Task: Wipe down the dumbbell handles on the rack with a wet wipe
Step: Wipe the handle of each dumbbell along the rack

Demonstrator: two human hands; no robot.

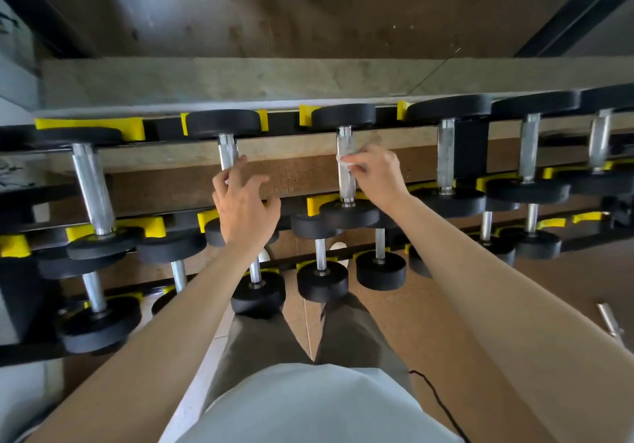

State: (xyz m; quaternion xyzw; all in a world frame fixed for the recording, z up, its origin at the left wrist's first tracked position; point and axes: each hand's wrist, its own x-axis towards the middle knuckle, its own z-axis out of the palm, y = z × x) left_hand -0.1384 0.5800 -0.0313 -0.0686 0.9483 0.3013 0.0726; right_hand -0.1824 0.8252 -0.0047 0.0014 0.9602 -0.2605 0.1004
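Note:
Several black dumbbells with knurled steel handles lie across a black rack (164, 132) with yellow cradles. My right hand (379, 175) pinches a small white wet wipe (344, 161) against the handle of the middle top-row dumbbell (345, 182). My left hand (245, 206) hovers with loosely spread fingers over the handle of the neighbouring dumbbell (228, 152) to the left; its fingertips are at the handle, and contact is unclear.
More dumbbells sit on the top row to the left (92, 188) and right (446, 154), and on lower tiers (320, 278). A mirror (308, 13) behind the rack reflects the floor and shoes. A black cable (435, 398) hangs at my right side.

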